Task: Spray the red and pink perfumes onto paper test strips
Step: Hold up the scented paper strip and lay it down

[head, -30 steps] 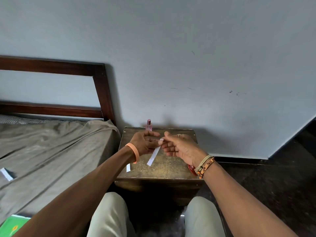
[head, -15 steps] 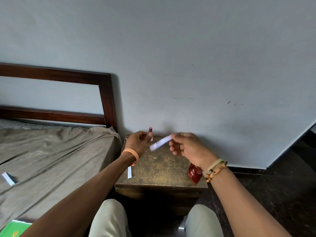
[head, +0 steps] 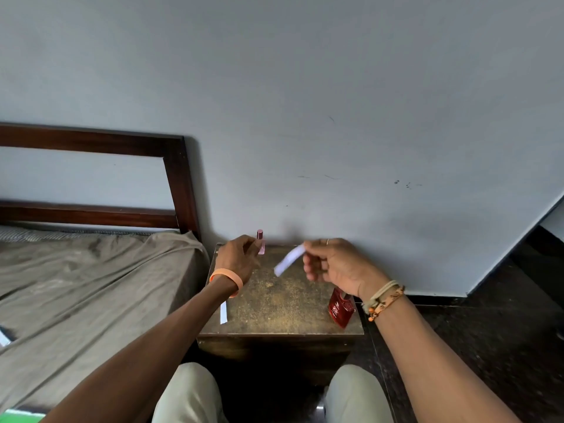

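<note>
A small pink perfume bottle [head: 260, 243] stands at the back of the brown side table [head: 283, 303], near the wall. My left hand [head: 239, 257] is at its left side, fingers curled round its lower part. My right hand [head: 335, 267] pinches a white paper test strip [head: 288, 259] above the tabletop; the strip is blurred and slants down to the left. A red perfume bottle [head: 340, 308] stands near the table's right front corner, partly hidden by my right wrist. A second strip [head: 223, 312] lies at the table's left edge.
A bed with a grey-brown sheet [head: 91, 300] and dark wooden headboard [head: 177, 178] adjoins the table on the left. Another strip [head: 3, 338] lies on the sheet. My knees [head: 189, 392] are below the table's front. Dark floor [head: 488, 331] lies to the right.
My left hand let go of the strip and moved back to the pink bottle. My right hand lifted the strip off to the right. The red bottle came into view.
</note>
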A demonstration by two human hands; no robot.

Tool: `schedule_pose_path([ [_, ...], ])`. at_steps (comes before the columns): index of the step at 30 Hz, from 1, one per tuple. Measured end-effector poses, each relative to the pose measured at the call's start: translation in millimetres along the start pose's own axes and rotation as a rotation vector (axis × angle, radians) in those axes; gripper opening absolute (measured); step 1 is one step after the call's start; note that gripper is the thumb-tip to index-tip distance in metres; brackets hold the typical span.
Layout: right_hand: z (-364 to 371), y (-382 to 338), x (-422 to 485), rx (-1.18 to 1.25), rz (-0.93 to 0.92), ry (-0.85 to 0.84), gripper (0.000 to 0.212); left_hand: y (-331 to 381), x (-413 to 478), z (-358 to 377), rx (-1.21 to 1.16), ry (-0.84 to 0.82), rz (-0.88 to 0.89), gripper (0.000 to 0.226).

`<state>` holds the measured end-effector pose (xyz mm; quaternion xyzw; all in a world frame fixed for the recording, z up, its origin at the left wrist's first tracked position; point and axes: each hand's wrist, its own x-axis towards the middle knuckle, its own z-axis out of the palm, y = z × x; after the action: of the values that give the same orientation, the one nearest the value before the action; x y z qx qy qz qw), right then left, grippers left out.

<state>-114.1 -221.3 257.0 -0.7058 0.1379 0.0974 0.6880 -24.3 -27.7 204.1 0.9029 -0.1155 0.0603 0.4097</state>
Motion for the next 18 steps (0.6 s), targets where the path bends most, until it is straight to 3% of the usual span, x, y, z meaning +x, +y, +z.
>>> schedule_pose_path([
  [1, -2.1, -4.1, -3.4, 0.161, -0.001, -0.027, 0.015, -1.0, -1.1, 1.1, -0.015, -0.009, -0.016, 0.023],
  [2, -2.6, -4.3, -0.5, 0.166, 0.021, 0.001, 0.015, -1.8, -2.5, 2.0, -0.025, -0.018, -0.024, 0.025],
  [5, -0.6, 10.2, 7.5, -0.474, 0.074, 0.21, 0.02, -4.0, -4.1, 2.8, -0.026, -0.022, -0.033, 0.027],
  [6, 0.0, 8.1, 7.1, -0.446, 0.046, 0.201, 0.019, -4.1, -3.2, 2.4, -0.02, -0.023, -0.036, 0.027],
  [9, -9.6, -9.2, 1.8, 0.291, -0.068, -0.045, 0.014, -6.9, 2.6, 2.8, -0.012, -0.023, -0.052, 0.025],
  [10, -12.6, -15.1, 0.9, 0.454, -0.088, -0.096, 0.011, -7.3, 4.6, 2.4, -0.017, -0.017, -0.063, 0.023],
  [11, -13.0, -17.8, 4.6, 0.462, -0.059, -0.083, 0.009, -6.8, 6.0, 1.6, -0.026, -0.012, -0.076, 0.022],
  [12, -14.0, -13.3, 11.5, 0.242, 0.016, 0.005, 0.01, -6.7, 7.1, 1.3, -0.03, -0.011, -0.082, 0.021],
  [14, -8.6, 0.2, 16.8, -0.481, 0.068, 0.208, 0.017, -4.9, 8.3, 1.2, -0.019, -0.015, -0.077, 0.022],
  [15, -8.4, 4.5, 17.9, -0.613, 0.057, 0.237, 0.02, -2.9, 8.4, 0.5, -0.011, -0.017, -0.069, 0.023],
  [16, -9.2, 5.3, 19.6, -0.517, 0.034, 0.219, 0.02, -1.8, 8.5, -0.1, -0.012, -0.015, -0.063, 0.025],
  [18, -12.4, -4.2, 16.1, -0.043, 0.019, 0.14, 0.018, -1.1, 8.5, -0.8, -0.022, -0.008, -0.058, 0.028],
])
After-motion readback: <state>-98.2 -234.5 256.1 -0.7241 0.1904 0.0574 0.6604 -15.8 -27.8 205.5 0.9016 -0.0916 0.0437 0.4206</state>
